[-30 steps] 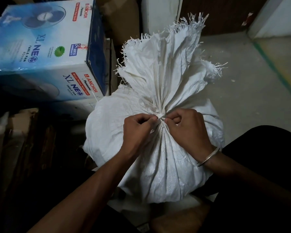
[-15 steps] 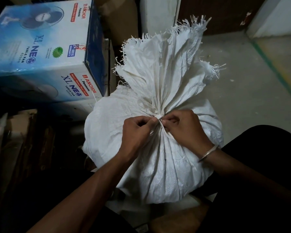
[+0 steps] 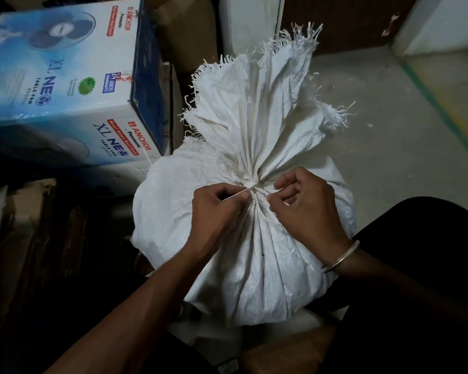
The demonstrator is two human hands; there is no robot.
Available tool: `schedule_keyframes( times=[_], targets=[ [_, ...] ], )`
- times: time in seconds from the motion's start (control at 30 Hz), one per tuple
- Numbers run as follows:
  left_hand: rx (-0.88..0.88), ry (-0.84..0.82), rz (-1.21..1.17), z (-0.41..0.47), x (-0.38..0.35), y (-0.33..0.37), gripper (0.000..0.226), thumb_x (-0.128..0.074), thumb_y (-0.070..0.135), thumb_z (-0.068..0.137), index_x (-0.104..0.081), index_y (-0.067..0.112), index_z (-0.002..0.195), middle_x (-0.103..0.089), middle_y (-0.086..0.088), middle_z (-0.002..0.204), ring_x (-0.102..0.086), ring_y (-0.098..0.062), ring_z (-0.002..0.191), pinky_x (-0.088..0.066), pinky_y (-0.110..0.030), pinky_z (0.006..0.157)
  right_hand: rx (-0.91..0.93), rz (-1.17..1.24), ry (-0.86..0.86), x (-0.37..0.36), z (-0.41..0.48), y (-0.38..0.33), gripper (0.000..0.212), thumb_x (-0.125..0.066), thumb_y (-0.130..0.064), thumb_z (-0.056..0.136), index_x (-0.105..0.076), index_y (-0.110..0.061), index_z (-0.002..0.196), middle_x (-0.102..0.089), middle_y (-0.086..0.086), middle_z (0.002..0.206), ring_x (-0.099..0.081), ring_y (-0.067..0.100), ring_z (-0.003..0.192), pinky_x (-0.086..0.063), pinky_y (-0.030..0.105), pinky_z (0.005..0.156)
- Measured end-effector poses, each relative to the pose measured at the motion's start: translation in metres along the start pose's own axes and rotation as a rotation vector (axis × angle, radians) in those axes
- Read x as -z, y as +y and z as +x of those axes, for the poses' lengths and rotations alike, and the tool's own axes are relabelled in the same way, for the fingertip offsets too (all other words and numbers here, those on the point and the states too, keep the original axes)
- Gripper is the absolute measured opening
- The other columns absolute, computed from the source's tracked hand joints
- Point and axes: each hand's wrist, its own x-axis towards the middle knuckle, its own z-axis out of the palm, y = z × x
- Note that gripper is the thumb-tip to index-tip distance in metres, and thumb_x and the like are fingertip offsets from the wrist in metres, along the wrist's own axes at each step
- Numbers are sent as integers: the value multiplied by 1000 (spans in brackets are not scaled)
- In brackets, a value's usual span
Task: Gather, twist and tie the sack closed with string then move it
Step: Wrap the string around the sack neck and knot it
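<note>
White woven sack (image 3: 254, 260) stands right in front of the person, beside the blue fan box (image 3: 65, 85). Its neck is gathered and cinched, so from the head view I'd call this the tie step. Left hand (image 3: 216, 211) pinches one string (image 3: 237, 195) end taut out sideways; right hand (image 3: 305, 206) is curled tight on the other end, both at the neck. Next, probably: even opposing pull to seat the knot, maybe a second throw, then regrip to move it.

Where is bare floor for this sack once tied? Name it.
Bare floor lies right of the sack, up to the green stripe. Left is crowded by the fan box and brown cartons. The left hand and right hand pinch the string.
</note>
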Motion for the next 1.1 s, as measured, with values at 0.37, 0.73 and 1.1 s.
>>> schedule_keyframes(
  times=[0.37,0.73,1.1],
  targets=[
    [23,10,-7,1,0,-1,7,-82,12,84,-84,18,81,-81,0,79,-75,-12,77,-59,-34,76,26,-20,21,-3,1,-3,21,-76,-11,74,-62,-24,83,-68,-10,60,-64,6,56,-57,36,67],
    [-87,21,94,-4,0,0,8,-81,12,88,-85,15,93,-82,7,85,-78,-8,87,-62,-31,85,49,-30,8,-10,10,3,20,-75,-10,76,-62,-23,83,-67,-9,65,-64,6,60,-58,40,68],
    [-217,117,200,-16,-13,3,13,-81,11,87,-85,12,99,-82,4,91,-76,0,85,-62,-25,86,65,15,38,-26,17,4,32,-81,-4,70,-55,-18,83,-66,-10,70,-67,9,69,-56,41,68]
  ],
)
